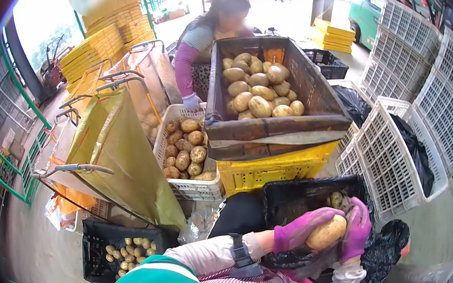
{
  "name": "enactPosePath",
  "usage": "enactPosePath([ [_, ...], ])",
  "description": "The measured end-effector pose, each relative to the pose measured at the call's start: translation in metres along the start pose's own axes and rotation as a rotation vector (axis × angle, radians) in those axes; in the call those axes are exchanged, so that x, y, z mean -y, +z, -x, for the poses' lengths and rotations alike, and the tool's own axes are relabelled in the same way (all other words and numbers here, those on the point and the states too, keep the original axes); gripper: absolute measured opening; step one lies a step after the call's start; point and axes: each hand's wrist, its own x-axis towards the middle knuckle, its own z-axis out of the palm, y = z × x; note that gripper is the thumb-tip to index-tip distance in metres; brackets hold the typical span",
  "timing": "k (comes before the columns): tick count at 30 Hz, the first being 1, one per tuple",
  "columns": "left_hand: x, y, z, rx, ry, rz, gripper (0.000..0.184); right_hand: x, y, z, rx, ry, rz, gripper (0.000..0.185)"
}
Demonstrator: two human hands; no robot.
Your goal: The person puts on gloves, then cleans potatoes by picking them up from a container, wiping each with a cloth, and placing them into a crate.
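Note:
My left hand (300, 229), in a pink glove, is wrapped round a large pale potato (329, 233). Close against the potato's right side is my right hand (357, 230), also gloved in pink, its fingers raised and apart, with no separate object visible in it. Grey dirt marks the glove fingertips. Both hands are over a black crate (293, 196) lined with dark plastic. Another potato (336, 199) shows in that crate, just behind my hands.
A dark crate of potatoes (260, 140) rests on a yellow crate (273, 175). A white crate (193, 189) and a low black crate (92, 249) also hold potatoes. Facing me is a co-worker (207, 41). Sacks on frames (118, 157) stand left, white crates (392, 155) right.

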Motion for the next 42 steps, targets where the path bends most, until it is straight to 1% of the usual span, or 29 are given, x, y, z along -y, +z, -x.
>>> enactPosePath([
  [2,-0.047,-0.003,0.005,-0.024,-0.145,0.345,0.052,-0.009,-0.007,0.007,-0.038,-0.126,0.115,0.027],
  [3,-0.079,-0.012,-0.001,-0.059,-0.219,0.433,0.052,-0.009,-0.008,0.013,-0.037,-0.091,0.051,0.028],
  [4,-0.098,-0.027,-0.017,-0.072,-0.07,0.389,0.054,-0.005,-0.008,0.018,-0.023,-0.096,0.05,0.028],
  [5,-0.12,-0.033,-0.034,-0.191,0.149,0.407,0.058,0.001,-0.007,0.024,-0.04,-0.047,0.021,0.028],
  [7,-0.148,-0.061,-0.075,-0.199,0.281,0.647,0.072,0.011,-0.006,0.027,-0.03,0.042,0.038,0.029],
  [8,-0.162,-0.075,-0.095,-0.192,0.35,0.764,0.08,-0.008,-0.007,0.026,-0.035,0.0,-0.077,0.031],
  [9,-0.161,-0.074,-0.1,-0.232,0.295,0.739,0.08,-0.004,-0.007,0.026,-0.032,-0.015,-0.064,0.032],
  [11,-0.144,-0.063,-0.096,-0.169,0.134,0.601,0.074,-0.002,-0.009,0.017,-0.021,-0.029,-0.048,0.033],
  [13,-0.106,-0.046,-0.075,0.004,-0.02,0.439,0.06,-0.006,-0.017,0.013,-0.043,-0.037,-0.131,0.036],
  [14,-0.092,-0.049,-0.068,-0.008,-0.124,0.324,0.051,-0.006,-0.022,0.008,0.001,0.095,-0.308,0.037],
  [16,-0.065,-0.056,-0.064,0.04,-0.13,0.061,0.042,-0.001,-0.035,-0.014,-0.027,0.127,-0.314,0.039],
  [17,-0.065,-0.052,-0.06,0.075,-0.051,-0.376,0.042,0.011,-0.043,-0.022,-0.119,0.086,-0.126,0.038],
  [18,-0.073,-0.042,-0.057,0.078,-0.04,-0.682,0.044,0.013,-0.057,-0.033,-0.099,0.077,-0.11,0.038],
  [20,-0.035,-0.046,-0.065,0.004,0.028,-0.767,0.047,0.002,-0.075,-0.057,-0.093,0.08,-0.1,0.041],
  [22,-0.032,-0.048,-0.064,0.075,-0.14,-0.7,0.048,-0.003,-0.07,-0.066,0.02,0.091,-0.187,0.044],
  [23,-0.031,-0.05,-0.067,0.092,-0.14,-0.696,0.048,0.001,-0.06,-0.069,0.047,0.178,-0.156,0.048],
  [24,-0.026,-0.052,-0.069,0.098,-0.135,-0.737,0.048,-0.011,-0.051,-0.078,0.085,0.269,-0.05,0.05],
  [25,-0.021,-0.055,-0.066,0.102,-0.129,-0.777,0.048,-0.028,-0.038,-0.084,0.114,0.381,-0.077,0.051],
  [27,-0.021,-0.058,-0.06,0.089,-0.172,-0.746,0.047,-0.089,-0.017,-0.101,0.254,0.517,0.177,0.055],
  [28,-0.02,-0.061,-0.059,0.068,-0.202,-0.722,0.047,-0.191,-0.015,-0.108,0.332,0.432,0.361,0.065],
  [30,-0.013,-0.064,-0.057,0.06,-0.217,-0.683,0.046,-0.247,0.011,-0.1,0.328,0.915,-0.01,0.046],
  [31,-0.017,-0.063,-0.059,0.091,-0.212,-0.66,0.048,-0.276,0.021,-0.104,0.431,0.897,0.426,0.037],
  [33,-0.017,-0.069,-0.054,0.04,-0.202,-0.586,0.048,-0.334,0.052,-0.097,0.539,0.708,0.835,0.038],
  [34,-0.011,-0.069,-0.051,-0.033,-0.199,-0.524,0.046,-0.359,0.063,-0.09,0.558,0.655,0.924,0.039],
  [35,-0.02,-0.083,-0.056,-0.05,-0.187,-0.66,0.049,-0.382,0.093,-0.096,0.603,0.596,0.953,0.04],
  [36,-0.02,-0.082,-0.06,0.023,-0.201,-0.752,0.052,-0.399,0.095,-0.091,0.601,0.587,1.008,0.04],
  [39,-0.011,-0.088,-0.067,-0.09,-0.189,-0.795,0.051,-0.437,0.097,-0.086,0.584,0.586,1.096,0.043],
  [41,-0.021,-0.082,-0.07,-0.02,-0.287,-0.724,0.049,-0.444,0.1,-0.089,0.569,0.558,1.079,0.044],
  [42,-0.023,-0.083,-0.068,-0.073,-0.28,-0.744,0.049,-0.447,0.096,-0.09,0.537,0.565,1.072,0.045],
])
